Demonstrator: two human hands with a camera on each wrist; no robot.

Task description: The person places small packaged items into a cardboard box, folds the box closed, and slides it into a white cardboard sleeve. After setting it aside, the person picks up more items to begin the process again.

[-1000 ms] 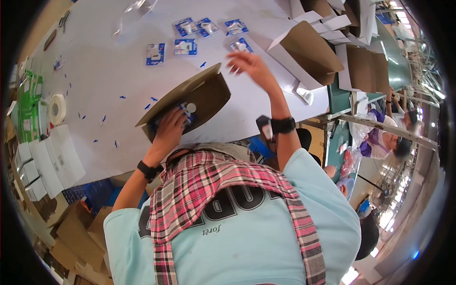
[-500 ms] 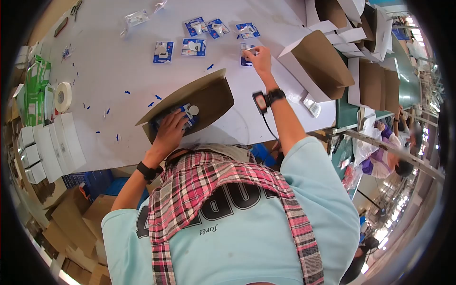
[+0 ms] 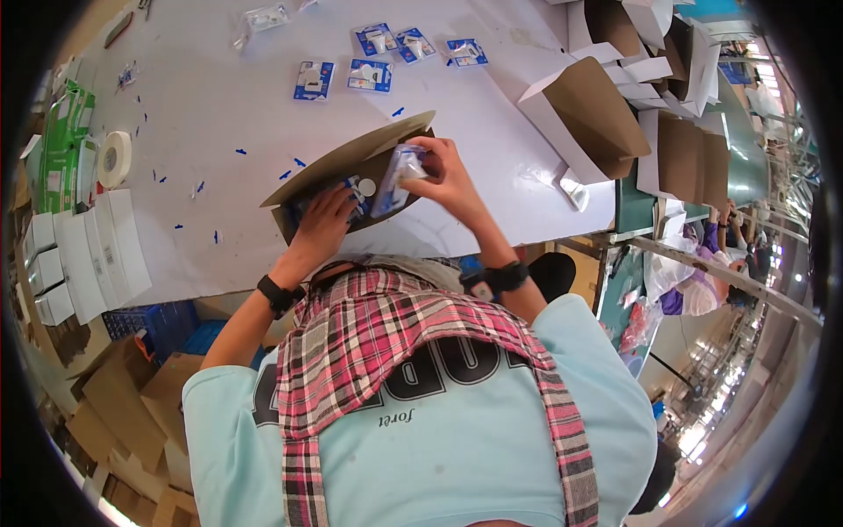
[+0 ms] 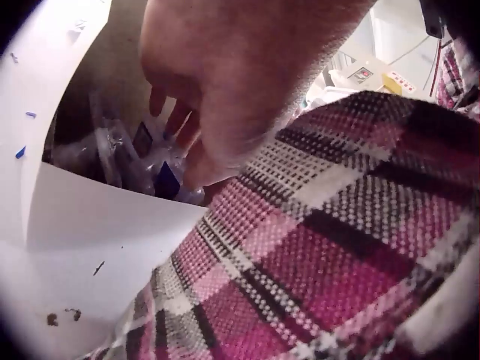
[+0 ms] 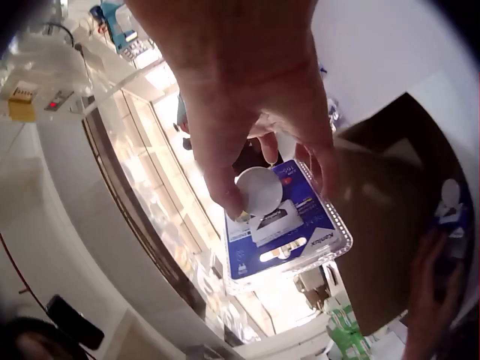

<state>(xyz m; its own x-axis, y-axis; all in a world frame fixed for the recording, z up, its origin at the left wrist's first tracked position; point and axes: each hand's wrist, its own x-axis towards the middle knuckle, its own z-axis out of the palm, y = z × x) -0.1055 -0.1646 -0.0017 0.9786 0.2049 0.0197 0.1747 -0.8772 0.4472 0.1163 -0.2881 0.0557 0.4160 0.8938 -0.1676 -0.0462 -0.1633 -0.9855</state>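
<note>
As pinched: clear-cased blue blister pack point(image 5: 289, 229)

Light-blue T-shirt point(image 3: 457, 422), pink plaid straps point(image 3: 369, 338), black wristbands point(image 3: 274, 294).

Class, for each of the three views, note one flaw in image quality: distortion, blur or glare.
Head view: fisheye bends the white table and leaves dark corners. Left wrist view: the left hand is close and blurred, the plaid cloth soft. Right wrist view: bright background glare behind the right hand, though the blue packet stays fairly sharp.
</note>
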